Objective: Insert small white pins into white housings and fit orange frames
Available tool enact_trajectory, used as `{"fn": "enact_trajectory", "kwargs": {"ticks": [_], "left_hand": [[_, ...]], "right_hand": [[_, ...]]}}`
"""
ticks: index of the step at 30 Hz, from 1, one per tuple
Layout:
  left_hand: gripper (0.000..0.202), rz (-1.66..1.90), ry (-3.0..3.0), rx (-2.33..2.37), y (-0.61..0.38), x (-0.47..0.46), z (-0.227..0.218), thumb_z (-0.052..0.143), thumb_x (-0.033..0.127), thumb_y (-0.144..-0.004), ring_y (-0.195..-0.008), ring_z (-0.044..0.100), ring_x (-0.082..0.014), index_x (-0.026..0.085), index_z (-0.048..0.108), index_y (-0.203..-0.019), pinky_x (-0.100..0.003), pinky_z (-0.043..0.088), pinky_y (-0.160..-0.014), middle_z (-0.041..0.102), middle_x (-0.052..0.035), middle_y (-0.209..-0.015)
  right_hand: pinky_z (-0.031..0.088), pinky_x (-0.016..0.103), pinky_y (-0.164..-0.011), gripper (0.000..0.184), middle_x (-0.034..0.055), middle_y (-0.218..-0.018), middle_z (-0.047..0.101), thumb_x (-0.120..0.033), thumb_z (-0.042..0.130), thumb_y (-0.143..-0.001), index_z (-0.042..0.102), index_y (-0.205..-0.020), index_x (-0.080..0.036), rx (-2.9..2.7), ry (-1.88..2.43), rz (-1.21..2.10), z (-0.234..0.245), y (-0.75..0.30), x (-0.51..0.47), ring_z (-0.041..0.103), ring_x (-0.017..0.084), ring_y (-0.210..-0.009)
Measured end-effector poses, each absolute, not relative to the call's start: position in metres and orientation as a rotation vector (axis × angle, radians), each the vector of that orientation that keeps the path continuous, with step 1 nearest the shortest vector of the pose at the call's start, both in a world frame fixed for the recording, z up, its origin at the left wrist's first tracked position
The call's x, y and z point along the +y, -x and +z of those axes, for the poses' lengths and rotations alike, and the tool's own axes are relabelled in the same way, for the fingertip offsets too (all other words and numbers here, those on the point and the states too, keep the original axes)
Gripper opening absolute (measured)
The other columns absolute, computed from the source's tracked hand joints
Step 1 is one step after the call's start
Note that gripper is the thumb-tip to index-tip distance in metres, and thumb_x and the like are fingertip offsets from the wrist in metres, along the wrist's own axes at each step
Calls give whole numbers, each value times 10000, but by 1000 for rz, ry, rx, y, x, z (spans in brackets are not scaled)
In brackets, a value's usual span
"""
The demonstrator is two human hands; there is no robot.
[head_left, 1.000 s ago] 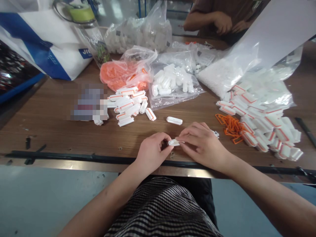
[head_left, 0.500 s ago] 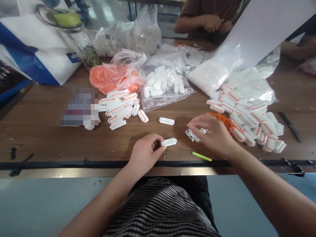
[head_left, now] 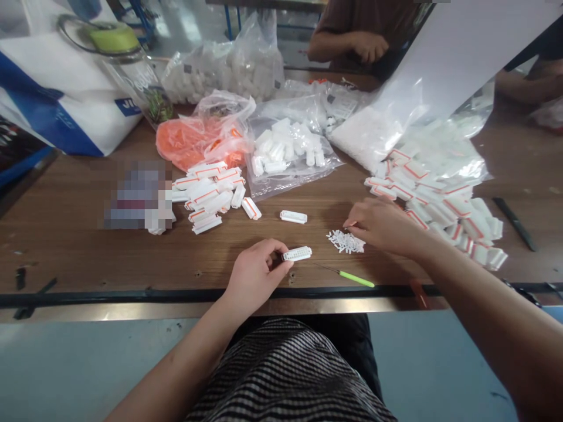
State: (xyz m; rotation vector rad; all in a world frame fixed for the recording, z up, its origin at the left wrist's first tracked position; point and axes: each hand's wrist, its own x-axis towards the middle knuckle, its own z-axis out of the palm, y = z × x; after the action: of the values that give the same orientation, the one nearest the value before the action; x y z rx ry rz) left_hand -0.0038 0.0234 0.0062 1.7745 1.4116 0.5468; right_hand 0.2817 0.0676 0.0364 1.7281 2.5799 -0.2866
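My left hand (head_left: 259,272) is closed on the end of a white plastic housing (head_left: 297,254) with rows of small holes on its upper face. Its thumb and fingertips grip it just above the table. Beside the pile of tiny white pegs (head_left: 345,241), my right hand (head_left: 378,225) has its fingers pinched together; whatever may be between them is too small to make out. A similar white housing (head_left: 294,217) lies on the table between and beyond the hands. In front of the pegs rests a thin hooked tool with a green handle (head_left: 357,279).
White housings with orange strips are heaped at left (head_left: 211,193) and right (head_left: 453,205). Behind stand a bag of orange parts (head_left: 189,140), a bag of white pieces (head_left: 285,146) and a bottle (head_left: 132,70). A black strip (head_left: 514,223) lies far right. Another person's hand (head_left: 372,47) shows across the table.
My right hand has shifted slightly right and its fingers have drawn together, uncovering more of the white pegs. It now hides the orange strands. My left hand keeps its hold on the housing.
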Motion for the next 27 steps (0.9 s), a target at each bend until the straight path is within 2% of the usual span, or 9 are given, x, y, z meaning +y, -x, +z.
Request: {"fn": "enact_trajectory", "kwargs": {"ticks": [3,7,15,21,27], "left_hand": [[87,549,-1774,1412,4,24,5,679,238,-792,-599,495,-117,223,689,-878,-253,372,-589,576,43,-656],[74,562,-1784,1412,4,24,6,687,232,-792,-587,488,-114,224,686,-865,-250,376,-589,561,49,-647],[77,562,-1810,1412,4,24,5,691,225,-787,-578,481,-109,227,678,-863,-248,385,-590,561,50,-655],[81,561,-1823,1410,4,24,6,701,212,-785,-591,488,-114,228,681,-862,-249,392,-600,579,42,-672],[66,568,-1811,1408,2,23,9,690,210,-789,-604,498,-120,226,670,-850,-254,400,-608,591,40,-683]], "right_hand": [[400,380,-840,269,24,-904,763,-280,496,-855,756,-800,-237,2619,-1748,-302,35,-287,67,663,233,-886],[413,349,-764,285,11,-783,761,-329,514,-853,755,-724,-247,2532,-1949,-342,34,-289,61,666,209,-758],[386,341,-690,295,34,-713,744,-365,551,-810,722,-615,-224,2252,-2250,-420,38,-266,49,652,215,-689],[412,339,-680,195,12,-606,695,-304,572,-727,707,-617,-214,2152,-2436,-470,26,-264,49,625,192,-620],[432,298,-580,148,-8,-606,700,-353,633,-662,700,-603,-235,2105,-2410,-633,25,-274,64,644,186,-609]]}}
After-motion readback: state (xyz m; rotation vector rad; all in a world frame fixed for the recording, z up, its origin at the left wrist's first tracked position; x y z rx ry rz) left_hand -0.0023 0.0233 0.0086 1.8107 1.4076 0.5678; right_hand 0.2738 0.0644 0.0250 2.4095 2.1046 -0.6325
